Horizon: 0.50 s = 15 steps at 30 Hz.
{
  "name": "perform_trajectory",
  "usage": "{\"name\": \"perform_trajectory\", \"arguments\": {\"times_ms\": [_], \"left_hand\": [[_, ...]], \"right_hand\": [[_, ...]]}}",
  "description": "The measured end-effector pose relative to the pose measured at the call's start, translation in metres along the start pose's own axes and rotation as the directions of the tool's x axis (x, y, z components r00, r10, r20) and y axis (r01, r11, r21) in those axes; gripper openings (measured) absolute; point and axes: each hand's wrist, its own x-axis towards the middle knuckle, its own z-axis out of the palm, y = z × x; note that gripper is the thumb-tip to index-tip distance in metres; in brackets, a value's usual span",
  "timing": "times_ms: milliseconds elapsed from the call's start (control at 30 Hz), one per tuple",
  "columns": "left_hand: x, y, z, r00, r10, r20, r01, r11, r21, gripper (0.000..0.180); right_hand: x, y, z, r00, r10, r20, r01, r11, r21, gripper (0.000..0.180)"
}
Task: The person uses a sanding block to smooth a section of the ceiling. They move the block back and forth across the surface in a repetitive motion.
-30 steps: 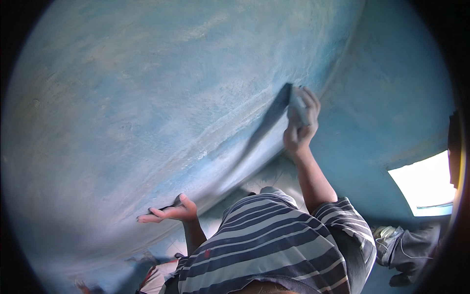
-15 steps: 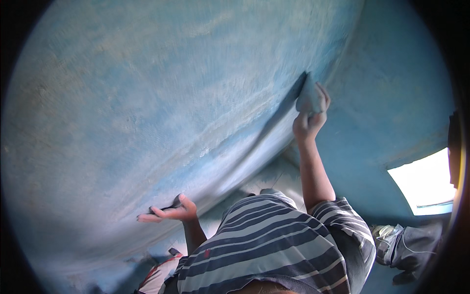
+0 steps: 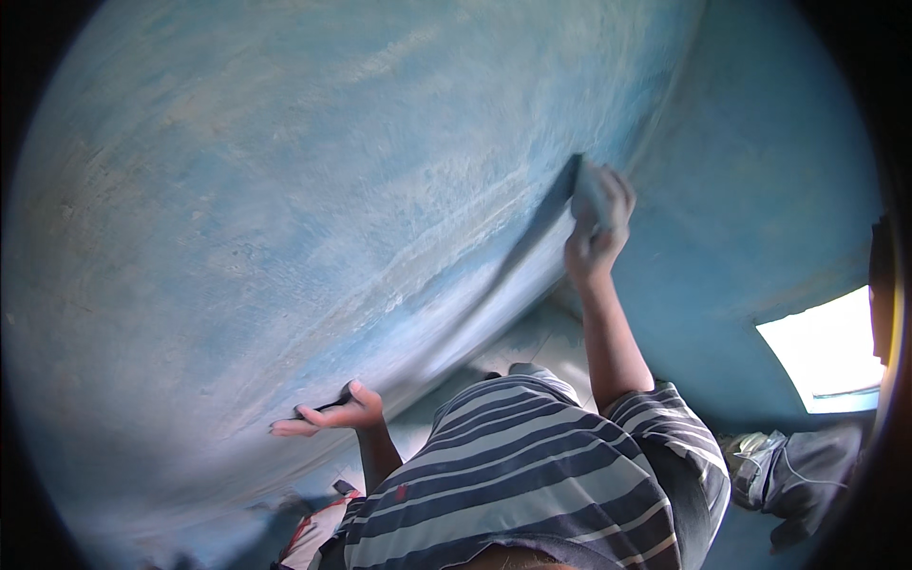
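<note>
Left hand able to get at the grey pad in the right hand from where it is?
Probably not without shifting: the left hand is by the blue wall, well apart from the grey pad, and the right hand has its grip on the pad. Nothing visible blocks the stretch between.

One right hand (image 3: 613, 220) grips one grey pad (image 3: 588, 197), and one left hand (image 3: 347, 415) lies below left of that grip: two hands altogether. Two blue walls (image 3: 256, 218) meet near the grip; one bright opening (image 3: 825, 353) lies below right, one striped shirt (image 3: 532, 456) below.
</note>
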Motion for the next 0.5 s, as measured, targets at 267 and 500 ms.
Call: {"name": "perform_trajectory", "arguments": {"times_ms": [267,500], "left_hand": [[-0.008,-0.004,0.002,0.999,-0.018,0.027,0.018,1.000,-0.006,0.086],[-0.004,-0.002,0.002,0.999,-0.021,0.029,0.021,1.000,-0.008,0.087]], "right_hand": [[-0.008,-0.005,0.001,0.981,-0.191,0.040,0.190,0.981,0.045,0.018],[-0.009,-0.023,0.000,0.989,-0.141,0.051,0.135,0.985,0.105,0.020]]}}
